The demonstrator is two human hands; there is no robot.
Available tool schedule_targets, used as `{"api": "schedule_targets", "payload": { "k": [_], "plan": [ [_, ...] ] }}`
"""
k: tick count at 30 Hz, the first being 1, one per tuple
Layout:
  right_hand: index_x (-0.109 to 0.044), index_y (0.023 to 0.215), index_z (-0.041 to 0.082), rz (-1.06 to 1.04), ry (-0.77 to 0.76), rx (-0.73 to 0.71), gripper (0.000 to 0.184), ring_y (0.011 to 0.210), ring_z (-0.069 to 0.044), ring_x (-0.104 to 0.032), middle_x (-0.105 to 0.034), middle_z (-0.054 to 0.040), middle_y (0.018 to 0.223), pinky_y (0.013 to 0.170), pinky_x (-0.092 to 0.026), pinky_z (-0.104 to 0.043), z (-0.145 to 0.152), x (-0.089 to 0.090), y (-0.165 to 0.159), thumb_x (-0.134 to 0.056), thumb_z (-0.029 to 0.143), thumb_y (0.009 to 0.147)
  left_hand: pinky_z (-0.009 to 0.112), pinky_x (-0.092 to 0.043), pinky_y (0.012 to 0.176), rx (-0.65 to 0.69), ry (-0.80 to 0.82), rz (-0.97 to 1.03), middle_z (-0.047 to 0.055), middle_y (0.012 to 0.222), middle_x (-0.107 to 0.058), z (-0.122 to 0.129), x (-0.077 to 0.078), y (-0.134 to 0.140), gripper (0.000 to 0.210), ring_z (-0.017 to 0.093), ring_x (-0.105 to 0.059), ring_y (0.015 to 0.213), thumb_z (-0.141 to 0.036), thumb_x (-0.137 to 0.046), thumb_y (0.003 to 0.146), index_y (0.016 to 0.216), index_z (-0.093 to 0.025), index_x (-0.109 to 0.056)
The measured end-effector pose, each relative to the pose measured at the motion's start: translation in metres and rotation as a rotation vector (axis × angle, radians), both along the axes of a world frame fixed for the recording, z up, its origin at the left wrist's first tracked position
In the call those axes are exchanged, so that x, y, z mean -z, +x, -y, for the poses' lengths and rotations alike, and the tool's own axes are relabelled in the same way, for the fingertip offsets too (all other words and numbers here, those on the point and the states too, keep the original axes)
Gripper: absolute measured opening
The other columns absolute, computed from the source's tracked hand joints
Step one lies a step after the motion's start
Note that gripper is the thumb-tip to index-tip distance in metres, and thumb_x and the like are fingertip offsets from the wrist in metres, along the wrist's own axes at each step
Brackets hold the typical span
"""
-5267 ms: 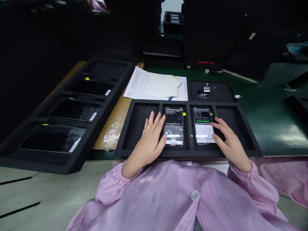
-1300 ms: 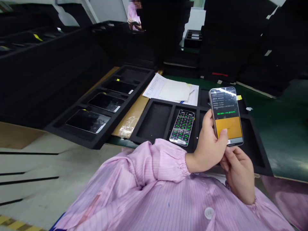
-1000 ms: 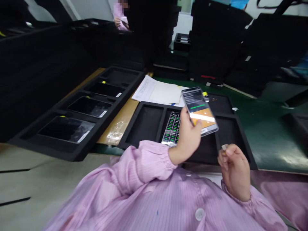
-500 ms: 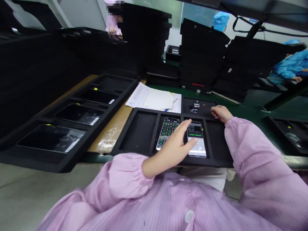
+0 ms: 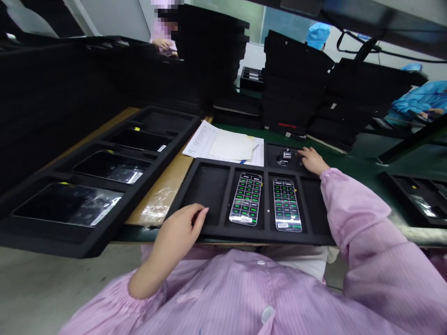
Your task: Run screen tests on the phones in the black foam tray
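Observation:
A black foam tray (image 5: 265, 235) lies before me, with two lit smartphones in its middle slots. The left smartphone (image 5: 246, 199) and the right smartphone (image 5: 287, 205) both show a grid of green text on black. My left hand (image 5: 179, 235) is at the tray's front left corner, thumb and index tip together, nothing visible between them. Over the tray's back right compartment, my right hand (image 5: 313, 161) has its fingers stretched out, tips by some tiny pieces (image 5: 301, 164). Beside them stands a small shiny metal piece (image 5: 285, 157) on a round base.
A second black tray (image 5: 104, 237) at left holds several dark-screened phones. Papers (image 5: 230, 144) with a pen lie behind my tray. Tall stacks of black trays (image 5: 295, 83) line the back. Another tray (image 5: 419, 195) is at right. Co-workers in pink and blue are beyond.
My left hand has left the phones and moved to the tray's left corner. My right hand has uncurled and shifted left over the tiny pieces. The right phone's screen now shows the green grid.

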State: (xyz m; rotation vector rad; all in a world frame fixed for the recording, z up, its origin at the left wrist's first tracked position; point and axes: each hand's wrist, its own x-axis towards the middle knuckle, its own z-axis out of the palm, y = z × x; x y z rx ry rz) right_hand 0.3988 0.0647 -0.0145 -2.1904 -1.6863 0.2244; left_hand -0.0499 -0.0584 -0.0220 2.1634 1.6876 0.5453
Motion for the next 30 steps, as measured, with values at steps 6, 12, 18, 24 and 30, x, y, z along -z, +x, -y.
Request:
{"api": "schedule_targets", "payload": {
  "k": [6,12,18,24,30],
  "plan": [
    [-0.066,0.121,0.015,0.144,-0.043,-0.1,0.027,0.129,-0.028,-0.054,-0.061,-0.013,0.135,0.113,-0.039,-0.05,0.01,-0.014,-0.006,-0.057,0.025,0.097,0.037,-0.054,0.079,-0.003,0.051,0.038,0.01,0.095,-0.077,0.008,0.011,-0.007,0.041,0.027,-0.072,0.083,-0.046,-0.036,0.094,0.091,-0.02,-0.068],
    [-0.056,0.14,0.01,0.205,0.015,-0.162,0.049,0.131,-0.031,-0.054,-0.058,-0.0146,0.142,0.115,-0.04,-0.044,0.1,-0.058,-0.012,-0.047,0.026,0.095,0.04,-0.056,0.082,0.019,0.106,0.011,0.012,0.098,-0.077,0.01,0.016,-0.012,0.047,0.028,-0.073,0.086,-0.048,-0.036,0.095,0.096,-0.016,-0.07],
    [-0.063,0.131,0.019,0.064,0.135,-0.201,0.045,0.121,-0.029,-0.063,-0.065,-0.01,0.133,0.105,-0.052,-0.044,0.199,-0.022,-0.054,-0.044,0.045,0.099,0.042,-0.057,0.079,0.049,0.186,-0.056,0.011,0.101,-0.076,0.008,0.002,0.002,0.046,0.029,-0.072,0.088,-0.046,-0.038,0.099,0.108,-0.014,-0.07],
    [-0.068,0.122,0.016,-0.065,0.284,-0.171,0.037,0.132,-0.029,-0.055,-0.055,-0.0154,0.145,0.11,-0.047,-0.05,0.194,0.018,-0.083,-0.044,0.034,0.1,0.044,-0.05,0.105,0.176,0.311,0.007,0.015,0.119,-0.069,-0.004,-0.009,0.041,0.039,0.028,-0.063,0.117,-0.03,-0.039,0.101,0.115,-0.011,-0.069],
    [-0.069,0.123,0.013,0.045,0.269,-0.338,0.037,0.149,-0.035,-0.028,-0.034,-0.0171,0.16,0.119,-0.03,-0.062,0.186,0.027,-0.094,-0.045,0.027,0.1,0.067,-0.033,0.114,0.399,0.264,-0.155,0.024,0.159,-0.034,-0.01,0.0,0.057,0.041,0.044,-0.024,0.15,-0.029,-0.045,0.099,0.133,-0.015,-0.064]
  ]
}}
